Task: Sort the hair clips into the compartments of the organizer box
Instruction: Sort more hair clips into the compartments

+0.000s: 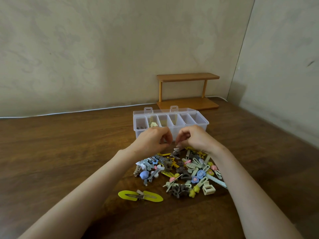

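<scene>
A clear organizer box (189, 125) with several compartments stands open on the wooden table. Its leftmost compartment holds dark brown clips (140, 127); the one beside it holds a pale gold clip (153, 124). A mixed pile of hair clips (183, 171) in blue, yellow, cream, pink and brown lies in front of the box. Both hands hover over the pile's far edge, close together. My right hand (194, 138) pinches a small grey-brown clip (176, 151) with its fingertips. My left hand (152, 139) has curled fingers; what they hold is hidden.
A long yellow-green clip (140, 196) lies apart at the pile's near left. A small two-tier wooden shelf (188, 91) stands behind the box against the wall. A white cable (69, 112) runs along the table's back edge.
</scene>
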`<state>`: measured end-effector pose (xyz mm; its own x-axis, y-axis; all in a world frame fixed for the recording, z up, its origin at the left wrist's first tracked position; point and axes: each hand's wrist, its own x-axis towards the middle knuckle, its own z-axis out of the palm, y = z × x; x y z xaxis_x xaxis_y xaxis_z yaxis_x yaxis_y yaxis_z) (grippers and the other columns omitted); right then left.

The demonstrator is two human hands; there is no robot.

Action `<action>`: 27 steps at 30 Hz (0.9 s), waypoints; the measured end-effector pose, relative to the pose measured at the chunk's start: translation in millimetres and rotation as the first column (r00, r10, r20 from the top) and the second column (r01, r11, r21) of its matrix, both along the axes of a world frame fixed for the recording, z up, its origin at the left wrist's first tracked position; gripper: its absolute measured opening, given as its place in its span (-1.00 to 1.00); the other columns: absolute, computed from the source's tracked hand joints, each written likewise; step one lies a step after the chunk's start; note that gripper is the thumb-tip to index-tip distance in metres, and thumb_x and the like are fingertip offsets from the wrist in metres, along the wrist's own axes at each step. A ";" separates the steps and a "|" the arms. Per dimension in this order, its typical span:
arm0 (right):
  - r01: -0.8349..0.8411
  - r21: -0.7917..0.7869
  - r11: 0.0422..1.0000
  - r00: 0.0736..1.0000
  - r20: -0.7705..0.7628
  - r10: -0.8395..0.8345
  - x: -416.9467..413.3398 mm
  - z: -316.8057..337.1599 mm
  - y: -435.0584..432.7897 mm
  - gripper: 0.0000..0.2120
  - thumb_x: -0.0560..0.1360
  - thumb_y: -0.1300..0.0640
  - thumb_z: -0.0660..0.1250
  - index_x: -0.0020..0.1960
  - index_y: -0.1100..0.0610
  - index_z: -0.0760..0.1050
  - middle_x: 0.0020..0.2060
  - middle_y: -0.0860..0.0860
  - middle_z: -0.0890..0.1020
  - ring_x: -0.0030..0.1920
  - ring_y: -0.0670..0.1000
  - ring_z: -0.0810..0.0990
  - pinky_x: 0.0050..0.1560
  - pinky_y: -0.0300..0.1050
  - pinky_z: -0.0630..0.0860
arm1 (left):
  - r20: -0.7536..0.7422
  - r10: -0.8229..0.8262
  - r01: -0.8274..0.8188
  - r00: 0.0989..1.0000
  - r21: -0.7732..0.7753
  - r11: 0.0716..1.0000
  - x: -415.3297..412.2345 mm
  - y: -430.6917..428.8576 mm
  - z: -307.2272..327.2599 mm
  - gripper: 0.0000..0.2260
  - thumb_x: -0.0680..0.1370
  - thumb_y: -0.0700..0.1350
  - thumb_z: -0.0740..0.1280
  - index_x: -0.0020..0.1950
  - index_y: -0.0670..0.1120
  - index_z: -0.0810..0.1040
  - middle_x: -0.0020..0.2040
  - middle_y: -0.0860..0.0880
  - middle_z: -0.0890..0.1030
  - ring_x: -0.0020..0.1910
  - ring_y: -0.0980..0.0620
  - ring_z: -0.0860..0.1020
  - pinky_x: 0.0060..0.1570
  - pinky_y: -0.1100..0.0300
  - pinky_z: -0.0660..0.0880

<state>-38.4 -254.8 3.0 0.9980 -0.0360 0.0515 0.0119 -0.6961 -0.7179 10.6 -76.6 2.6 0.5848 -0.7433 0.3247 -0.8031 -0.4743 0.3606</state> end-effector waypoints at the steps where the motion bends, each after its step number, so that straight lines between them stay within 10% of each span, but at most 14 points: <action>1: 0.003 0.003 1.000 1.000 -0.010 -0.003 -0.1 0.1 -1.0 -0.81 0.34 0.28 0.51 -0.24 0.02 0.59 -0.21 -0.01 0.66 -0.11 -0.05 0.62 0.04 -0.05 0.54 | 0.010 0.005 -0.005 1.000 0.018 1.000 -0.2 -0.2 -1.5 -0.90 0.46 -0.16 0.38 -0.05 -0.07 0.53 -0.08 0.00 0.60 -0.08 0.06 0.53 -0.06 0.05 0.53; 5: -0.104 -0.127 0.987 0.983 -0.165 0.082 -5.3 3.7 2.2 -0.76 0.30 0.03 0.55 -0.11 0.00 0.54 -0.13 -0.05 0.61 -0.08 -0.06 0.58 -0.11 -0.15 0.46 | 0.013 0.035 -0.036 0.999 0.031 0.999 -0.4 -1.4 -2.8 -0.91 0.48 -0.15 0.35 -0.03 -0.07 0.51 -0.05 -0.01 0.58 -0.07 0.04 0.54 -0.05 0.03 0.54; 12: -0.127 -0.210 0.969 0.977 -0.193 0.086 -7.2 13.4 14.5 -0.78 0.36 0.15 0.50 -0.06 0.00 0.52 -0.16 -0.06 0.56 -0.12 -0.06 0.56 -0.19 -0.20 0.44 | 0.022 0.115 -0.113 0.993 -0.059 0.992 2.1 1.9 2.2 -0.89 0.53 -0.13 0.29 0.05 -0.08 0.51 -0.03 0.01 0.59 -0.06 0.07 0.54 -0.08 0.15 0.52; 19: -0.012 0.179 0.984 0.984 0.177 -0.020 3.0 44.3 13.4 -0.86 0.46 0.32 0.36 0.00 0.20 0.52 -0.16 0.09 0.61 -0.25 -0.07 0.61 -0.31 -0.30 0.53 | 0.064 0.313 -0.289 0.948 -0.246 0.925 3.6 7.5 5.5 -0.89 0.55 -0.13 0.27 0.06 -0.06 0.47 -0.08 0.08 0.54 -0.16 0.14 0.47 -0.24 0.30 0.38; 27: 0.151 -0.035 0.988 0.936 0.325 -0.132 39.5 42.7 26.4 -0.83 0.47 0.22 0.38 0.06 0.13 0.54 -0.04 0.04 0.60 -0.02 -0.01 0.56 -0.04 -0.18 0.51 | 0.025 0.353 -0.332 0.935 -0.284 0.899 3.6 10.4 6.8 -0.88 0.55 -0.14 0.27 0.08 -0.07 0.48 -0.03 0.04 0.57 -0.14 0.13 0.49 -0.16 0.26 0.47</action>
<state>1.1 -228.4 45.8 0.9129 -0.1630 0.3742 0.1330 -0.7479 -0.6503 14.2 -66.3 9.3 0.7539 -0.3783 0.5371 -0.6378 -0.6176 0.4602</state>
